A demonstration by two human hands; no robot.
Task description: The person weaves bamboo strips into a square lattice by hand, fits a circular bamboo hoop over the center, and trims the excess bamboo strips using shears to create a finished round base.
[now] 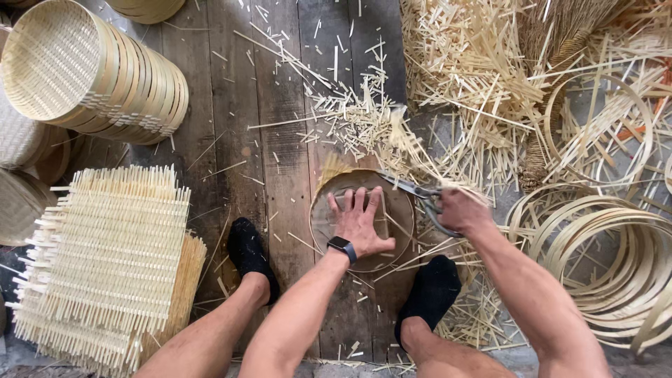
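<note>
- The left hand [358, 222] lay flat, fingers [361, 201] spread, pressing the round woven bamboo disc [395, 210] onto the plank floor [280, 168] between the feet.
- The right hand [458, 210], just right of the disc, was clenched on scissors [413, 190].
- The blades pointed left along the disc's upper rim, where splints overhung.

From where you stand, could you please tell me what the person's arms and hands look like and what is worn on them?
Both arms are bare, with no sleeves in view and no gloves. The left hand has a dark smartwatch with a black band strapped at the wrist. The right hand shows no watch, band or ring that I can make out.
</note>
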